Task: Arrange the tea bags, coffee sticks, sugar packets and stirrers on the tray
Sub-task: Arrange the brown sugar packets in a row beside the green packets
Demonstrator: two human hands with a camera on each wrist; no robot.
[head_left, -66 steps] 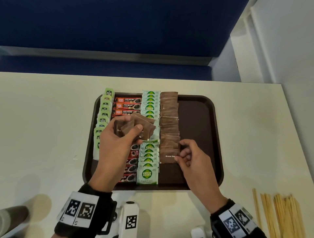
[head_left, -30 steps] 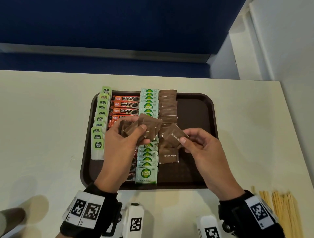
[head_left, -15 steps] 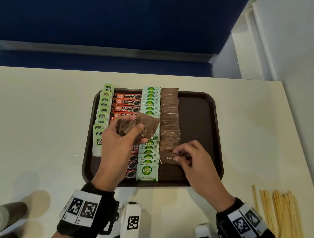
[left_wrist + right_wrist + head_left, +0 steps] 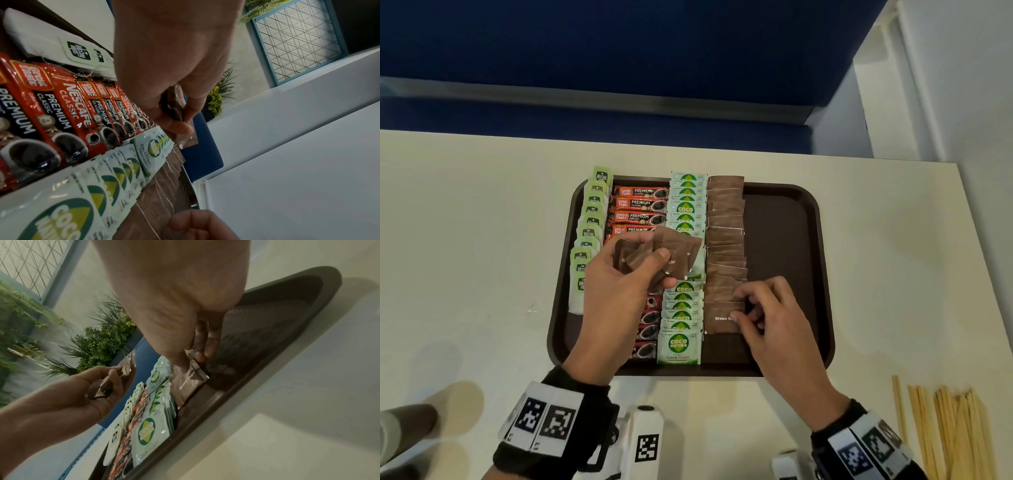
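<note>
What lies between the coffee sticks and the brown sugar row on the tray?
A column of green-and-white Coco Sugar packets, overlapping, seen in the head view.

The tray [image 4: 784, 240] was dark brown, its floor faintly diamond-textured. Along its left edge lay tea bags [image 4: 590, 219] with lime-green tags printed black. Next came coffee sticks [image 4: 640, 204] in red and black with white lettering, then pale mint sugar packets [image 4: 681, 344] bearing green-and-yellow emblems, then plain brown sugar packets [image 4: 726, 205] lettered white. The counter [image 4: 465, 222] was cream; the stirrers [image 4: 948, 431] pale tan.
</note>
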